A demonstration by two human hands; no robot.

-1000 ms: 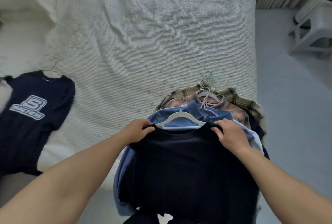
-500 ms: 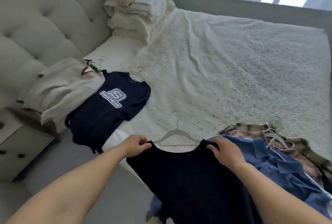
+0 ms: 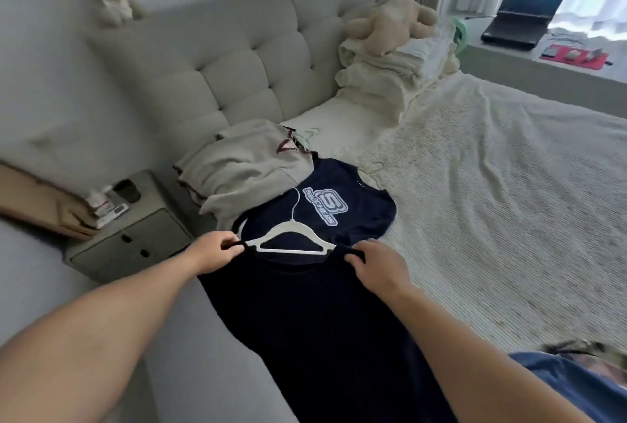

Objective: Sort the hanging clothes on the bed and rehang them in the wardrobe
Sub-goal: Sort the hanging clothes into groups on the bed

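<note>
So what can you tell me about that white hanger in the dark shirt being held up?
The white hanger looks like smooth plastic, with sloped shoulders, a straight lower bar and a thin hook that points up and away from the person. Its two ends sit inside the neck of the plain dark shirt, so only the middle shows. The left hand and right hand pinch the shirt's shoulders at either end. It hangs in front of the navy Skechers T-shirt lying on the bed.
</note>
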